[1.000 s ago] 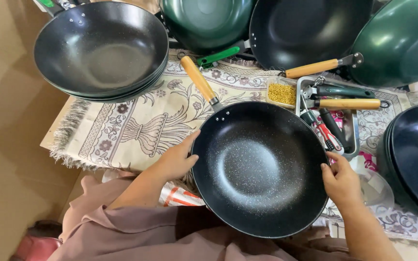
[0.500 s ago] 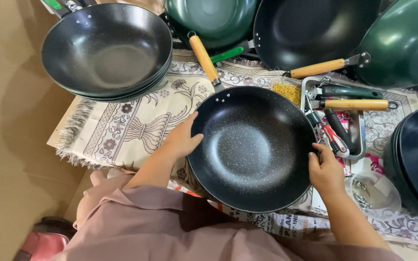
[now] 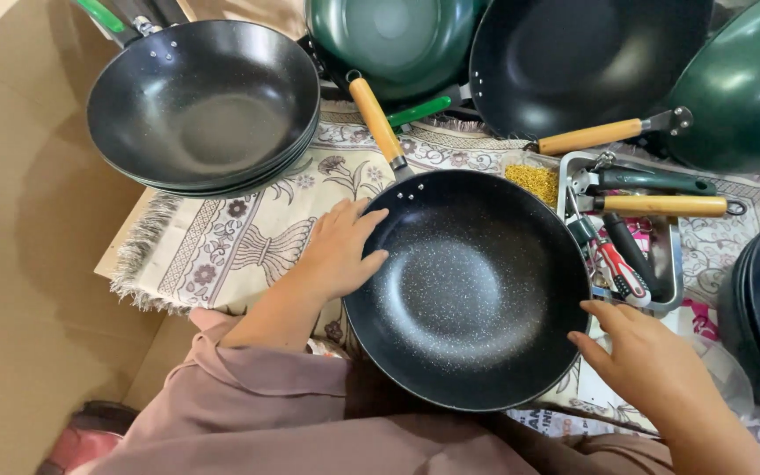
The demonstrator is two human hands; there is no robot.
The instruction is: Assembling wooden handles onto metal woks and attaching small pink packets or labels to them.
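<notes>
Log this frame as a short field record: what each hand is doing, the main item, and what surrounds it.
left hand: flat on the pan's left rim
right hand: fingers on the pan's right rim
pan: black, speckled, wooden handle pointing away
surface: patterned cloth
right of pan: metal tray with tools
behind: stacked black pans, green pans
</notes>
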